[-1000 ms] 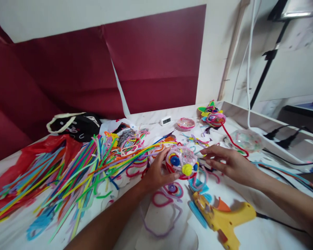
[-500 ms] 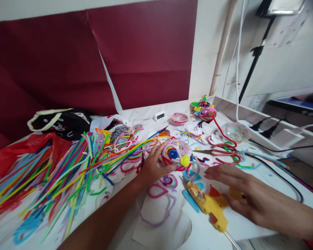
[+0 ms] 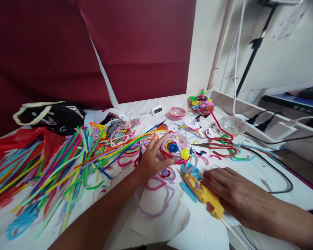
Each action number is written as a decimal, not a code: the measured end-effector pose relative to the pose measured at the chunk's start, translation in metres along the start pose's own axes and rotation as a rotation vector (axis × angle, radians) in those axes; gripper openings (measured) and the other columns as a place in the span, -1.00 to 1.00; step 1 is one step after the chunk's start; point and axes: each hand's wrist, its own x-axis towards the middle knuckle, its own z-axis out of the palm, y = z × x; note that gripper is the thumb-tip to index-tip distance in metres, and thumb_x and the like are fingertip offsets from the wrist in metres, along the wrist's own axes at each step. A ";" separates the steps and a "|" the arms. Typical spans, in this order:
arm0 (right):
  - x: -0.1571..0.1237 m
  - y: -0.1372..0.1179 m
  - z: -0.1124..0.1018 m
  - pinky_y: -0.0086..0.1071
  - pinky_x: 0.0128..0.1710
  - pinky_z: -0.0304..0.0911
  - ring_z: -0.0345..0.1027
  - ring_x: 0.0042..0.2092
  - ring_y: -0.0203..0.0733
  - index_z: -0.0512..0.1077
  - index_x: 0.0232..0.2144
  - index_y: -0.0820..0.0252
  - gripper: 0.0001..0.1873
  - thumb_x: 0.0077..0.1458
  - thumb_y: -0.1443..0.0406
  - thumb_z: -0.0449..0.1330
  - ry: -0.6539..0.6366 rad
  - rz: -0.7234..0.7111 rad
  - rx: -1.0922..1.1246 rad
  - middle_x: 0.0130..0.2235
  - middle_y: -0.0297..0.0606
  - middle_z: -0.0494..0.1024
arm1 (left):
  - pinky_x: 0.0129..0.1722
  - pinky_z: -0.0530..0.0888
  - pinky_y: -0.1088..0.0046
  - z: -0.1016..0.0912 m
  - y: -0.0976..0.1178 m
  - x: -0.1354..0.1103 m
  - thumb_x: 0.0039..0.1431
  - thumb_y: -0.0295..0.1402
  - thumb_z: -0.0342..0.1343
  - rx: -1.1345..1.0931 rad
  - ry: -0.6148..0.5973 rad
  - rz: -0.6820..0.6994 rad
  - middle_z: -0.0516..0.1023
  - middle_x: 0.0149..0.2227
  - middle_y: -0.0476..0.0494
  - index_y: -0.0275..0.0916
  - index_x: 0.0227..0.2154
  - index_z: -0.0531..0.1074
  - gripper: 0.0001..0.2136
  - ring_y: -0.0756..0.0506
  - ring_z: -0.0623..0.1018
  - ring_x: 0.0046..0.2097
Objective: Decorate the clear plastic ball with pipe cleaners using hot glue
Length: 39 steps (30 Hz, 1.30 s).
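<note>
My left hand (image 3: 153, 155) grips the near left side of a clear round ball (image 3: 176, 148) wrapped in pink and red pipe cleaners. A blue coil eye and a yellow coil nose show on its front. My right hand (image 3: 228, 189) is closed over the handle side of a yellow hot glue gun (image 3: 207, 198), which lies on the table with a glue stick sticking out of its rear. The handle is hidden under my palm. Between my hands and nearer me lies a pipe-cleaner piece with a purple coil (image 3: 165, 172).
A heap of colourful pipe cleaners (image 3: 70, 170) spreads over the left side. Red-handled scissors (image 3: 221, 147) lie right of the ball. Behind stand a pink-rimmed clear bowl (image 3: 177, 113), a finished-looking colourful figure (image 3: 203, 106) and a small digital display (image 3: 157, 110). A power strip (image 3: 273, 132) is at right.
My right hand has come down from hovering with fingers apart and closed over the glue gun. My left hand keeps its grip on the ball. The view has shifted slightly.
</note>
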 end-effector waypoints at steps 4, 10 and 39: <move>0.000 0.003 0.002 -0.14 -0.06 0.41 0.41 -0.01 0.02 0.37 0.04 0.18 -0.58 0.10 0.38 0.07 0.038 -0.031 0.032 0.04 -0.01 0.47 | 0.26 0.16 0.21 -0.001 0.002 -0.001 0.07 -0.10 0.18 -0.016 -0.002 0.027 0.21 0.23 -0.22 -0.14 0.25 0.12 -0.30 -0.26 0.22 0.26; -0.014 0.014 0.006 -0.15 0.04 0.39 0.31 0.13 0.02 0.23 0.18 0.12 -0.43 0.09 0.37 0.08 -0.038 -0.048 -0.016 0.16 -0.10 0.38 | 0.25 0.17 0.26 -0.003 0.004 -0.002 0.15 -0.15 0.10 -0.063 -0.020 0.030 0.23 0.20 -0.18 -0.11 0.26 0.10 -0.37 -0.24 0.23 0.25; 0.082 0.005 -0.016 -0.16 0.04 0.27 0.27 0.07 -0.06 0.33 0.04 0.29 -0.62 0.16 0.36 0.13 0.505 -0.051 0.017 0.05 -0.02 0.39 | 0.26 0.21 0.22 0.010 0.007 -0.004 0.16 -0.38 0.10 -0.243 0.093 0.119 0.25 0.23 -0.19 -0.18 0.17 0.20 -0.51 -0.20 0.25 0.26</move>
